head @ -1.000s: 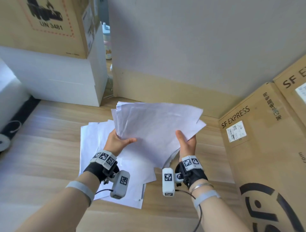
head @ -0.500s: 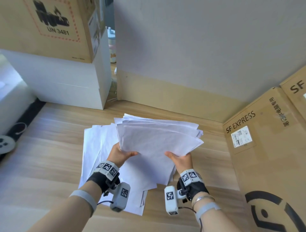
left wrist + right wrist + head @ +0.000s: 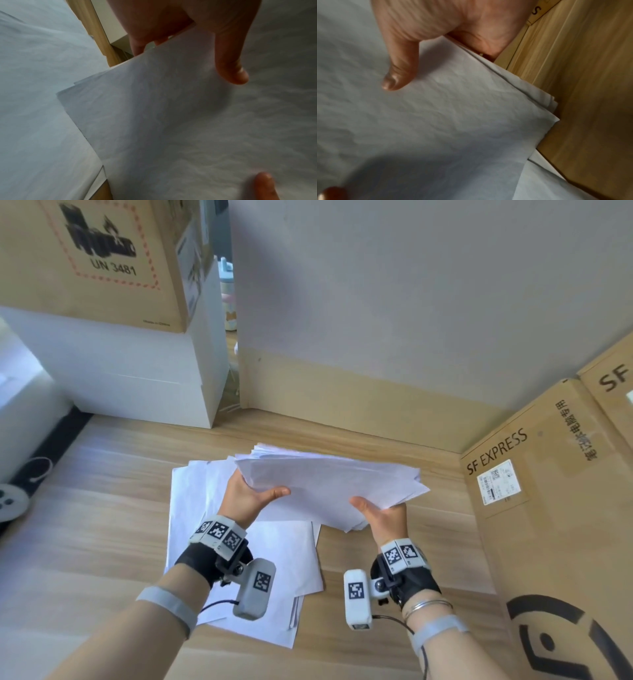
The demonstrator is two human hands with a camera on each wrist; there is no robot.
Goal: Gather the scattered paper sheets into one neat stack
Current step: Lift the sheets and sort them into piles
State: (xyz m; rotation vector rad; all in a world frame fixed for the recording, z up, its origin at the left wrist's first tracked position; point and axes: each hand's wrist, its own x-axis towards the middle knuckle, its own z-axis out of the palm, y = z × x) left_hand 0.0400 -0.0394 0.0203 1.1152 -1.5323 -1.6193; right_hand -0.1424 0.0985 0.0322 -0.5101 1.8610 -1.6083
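Holding a bundle of paper sheets [image 3: 329, 484] above the floor [image 3: 85, 525], left hand [image 3: 246, 494] and right hand [image 3: 383, 515] pinching opposite sides, thumbs on top. Edges fanned, uneven. Below the hands, loose sheets [image 3: 239, 577]. Right of the right hand, SF Express box [image 3: 548, 508], close by; open floorboards left.

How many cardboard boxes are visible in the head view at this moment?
3. One marked UN 3481 sits top left on a white box; one marked SF EXPRESS stands at right; a third, cut off by the frame, lies behind it. Others may be out of view.
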